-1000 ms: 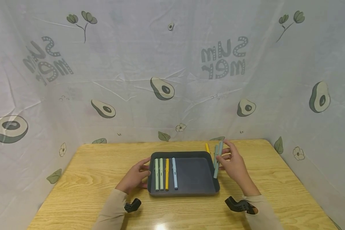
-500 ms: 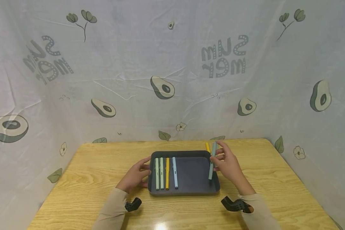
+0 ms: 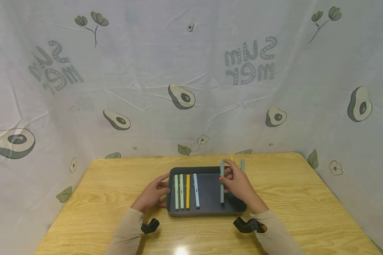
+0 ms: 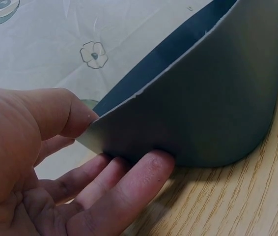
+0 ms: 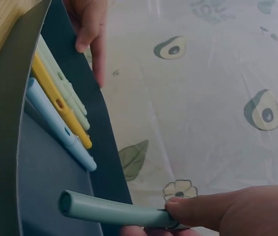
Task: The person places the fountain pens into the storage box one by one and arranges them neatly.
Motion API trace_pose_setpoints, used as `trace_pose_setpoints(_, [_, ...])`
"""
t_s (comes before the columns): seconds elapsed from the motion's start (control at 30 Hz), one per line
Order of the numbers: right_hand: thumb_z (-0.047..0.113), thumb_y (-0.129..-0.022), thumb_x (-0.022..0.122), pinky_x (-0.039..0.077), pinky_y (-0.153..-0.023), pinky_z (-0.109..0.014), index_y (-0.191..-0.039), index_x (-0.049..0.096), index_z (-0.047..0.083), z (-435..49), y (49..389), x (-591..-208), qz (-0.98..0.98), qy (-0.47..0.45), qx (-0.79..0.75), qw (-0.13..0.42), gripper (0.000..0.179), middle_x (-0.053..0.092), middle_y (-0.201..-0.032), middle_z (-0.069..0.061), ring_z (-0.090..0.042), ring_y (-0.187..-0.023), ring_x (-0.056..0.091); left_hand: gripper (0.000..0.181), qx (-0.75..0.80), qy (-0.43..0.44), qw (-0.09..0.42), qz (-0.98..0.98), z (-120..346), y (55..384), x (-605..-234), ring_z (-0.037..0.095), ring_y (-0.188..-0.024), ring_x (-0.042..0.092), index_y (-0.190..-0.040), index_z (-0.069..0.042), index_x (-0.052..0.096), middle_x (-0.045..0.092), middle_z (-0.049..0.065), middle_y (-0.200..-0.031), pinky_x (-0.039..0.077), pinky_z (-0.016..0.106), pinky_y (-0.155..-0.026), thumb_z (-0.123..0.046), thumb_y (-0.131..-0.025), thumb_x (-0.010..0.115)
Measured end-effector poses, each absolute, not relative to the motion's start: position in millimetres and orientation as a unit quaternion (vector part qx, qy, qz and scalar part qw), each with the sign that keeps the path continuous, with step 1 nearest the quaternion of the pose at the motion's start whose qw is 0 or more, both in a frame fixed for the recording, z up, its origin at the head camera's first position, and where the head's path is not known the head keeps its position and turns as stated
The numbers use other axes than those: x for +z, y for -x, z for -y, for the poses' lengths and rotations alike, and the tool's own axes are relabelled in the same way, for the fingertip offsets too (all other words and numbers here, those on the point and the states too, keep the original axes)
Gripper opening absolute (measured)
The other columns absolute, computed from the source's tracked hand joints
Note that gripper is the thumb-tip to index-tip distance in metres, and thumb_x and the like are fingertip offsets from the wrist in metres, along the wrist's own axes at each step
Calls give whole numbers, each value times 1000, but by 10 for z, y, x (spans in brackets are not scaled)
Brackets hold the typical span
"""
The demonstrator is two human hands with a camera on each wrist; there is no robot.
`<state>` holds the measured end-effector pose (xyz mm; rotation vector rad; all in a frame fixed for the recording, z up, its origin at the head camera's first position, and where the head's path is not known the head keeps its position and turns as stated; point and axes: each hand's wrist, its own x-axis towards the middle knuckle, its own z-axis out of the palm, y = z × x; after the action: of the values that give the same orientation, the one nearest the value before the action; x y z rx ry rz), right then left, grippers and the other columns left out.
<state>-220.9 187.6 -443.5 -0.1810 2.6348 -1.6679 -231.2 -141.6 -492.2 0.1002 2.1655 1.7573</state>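
The dark grey tray (image 3: 207, 213) stands on the wooden table. Its left end is steadied by my left hand (image 3: 154, 193), thumb at the rim and fingertips (image 4: 153, 164) against the outer wall. My right hand (image 3: 237, 182) pinches a grey-green pen (image 3: 222, 187) by its upper part, over the tray's right half. In the right wrist view this grey-green pen (image 5: 112, 210) points its free end into the tray. Lying side by side at the tray's left are two pale green pens (image 3: 176, 193), a yellow pen (image 3: 188, 193) and a light blue pen (image 3: 196, 191).
Behind my right hand, another grey-green pen (image 3: 243, 164) and the tip of a yellow pen (image 3: 232, 159) show beyond the tray's back right corner. A printed cloth (image 3: 146, 71) hangs behind the table (image 3: 115, 184).
My right hand has carried the grey-green pen leftward from the tray's right edge to over its inside, and the pen now stands straighter in the head view. The left hand stays at the tray.
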Motion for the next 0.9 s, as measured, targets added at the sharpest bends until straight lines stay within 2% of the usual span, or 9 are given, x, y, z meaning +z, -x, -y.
trace_pose_setpoints(0.3, [3, -84, 69, 54, -47, -36, -143, 38, 15, -1582, 2291, -4574, -871, 44, -486, 55, 68, 52, -97, -11, -23, -62, 58, 61, 622, -37, 176, -762, 1419, 2304, -4936, 27, -98, 60, -146, -31, 35, 45, 18, -133, 58, 43, -64, -11, -93, 57])
trace_pose_setpoints(0.57, [4, -85, 67, 53, -46, -34, -144, 35, 9, -1414, 2334, -4690, -880, 68, -459, 101, 67, 50, -89, -11, -22, -56, 56, 62, 631, -49, 177, -754, 1407, 2310, -4930, 27, -98, 59, -147, -29, 34, 44, 19, -133, 58, 43, -65, -9, -93, 56])
trace_pose_setpoints(0.9, [4, -85, 67, 51, -44, -33, -142, 37, 5, -1331, 2420, -4689, -891, 73, -432, 118, 64, 50, -83, -11, -20, -51, 55, 62, 631, -45, 177, -754, 1423, 2320, -4936, 27, -97, 59, -147, -30, 33, 43, 19, -135, 58, 44, -63, -11, -93, 56])
